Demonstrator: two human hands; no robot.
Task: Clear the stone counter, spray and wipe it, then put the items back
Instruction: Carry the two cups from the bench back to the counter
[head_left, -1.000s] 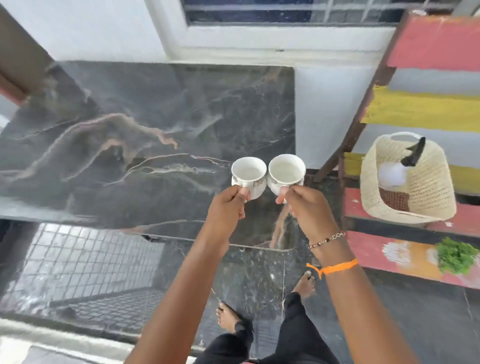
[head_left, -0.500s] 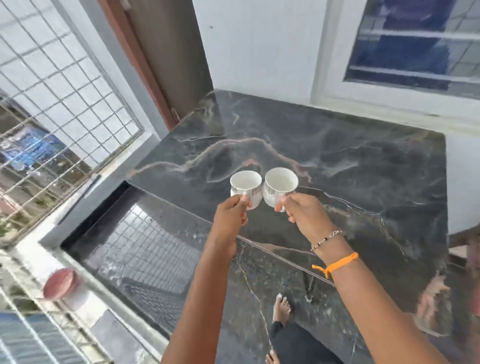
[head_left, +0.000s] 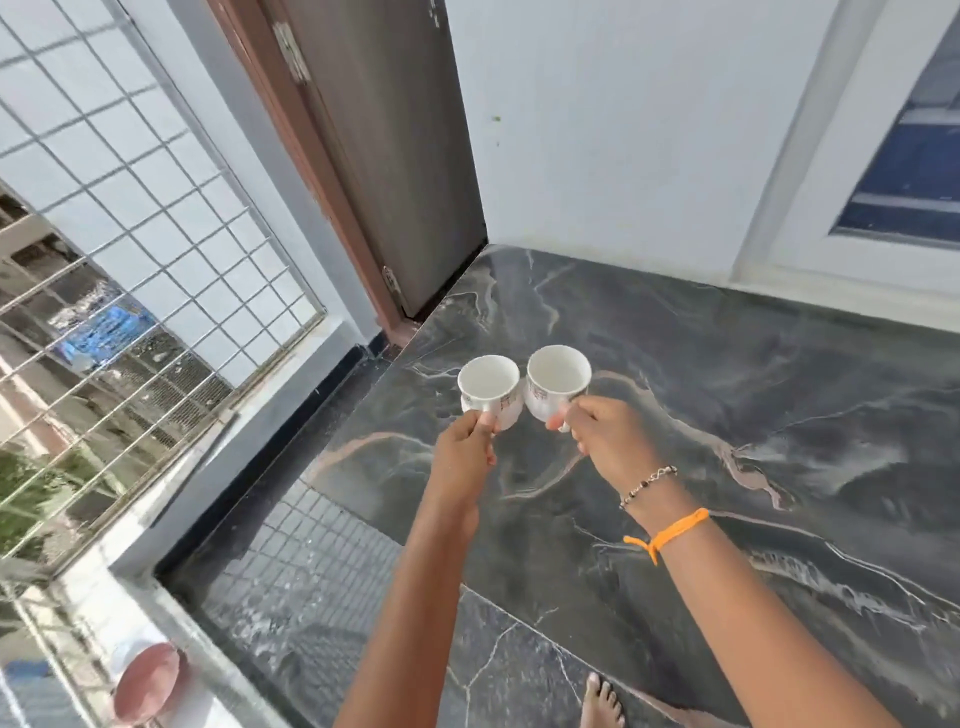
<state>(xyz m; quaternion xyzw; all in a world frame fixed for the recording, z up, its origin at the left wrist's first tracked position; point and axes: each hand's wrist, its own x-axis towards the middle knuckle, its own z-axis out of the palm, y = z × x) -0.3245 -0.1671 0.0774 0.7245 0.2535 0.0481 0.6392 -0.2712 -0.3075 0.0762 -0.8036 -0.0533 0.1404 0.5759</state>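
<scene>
Two white cups are held side by side over the left part of the dark stone counter (head_left: 727, 395), their rims almost touching and their mouths facing up. The left hand (head_left: 462, 457) pinches the left cup (head_left: 488, 387) at its handle, and the right hand (head_left: 605, 441) grips the right cup (head_left: 556, 379) the same way, fingers curled. Whether either cup's base touches the stone is hard to judge from this angle; both look slightly above it.

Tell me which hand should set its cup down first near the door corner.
Probably the left hand: its cup sits nearer the counter's door-side edge, while the right hand holds its cup further inboard.
</scene>
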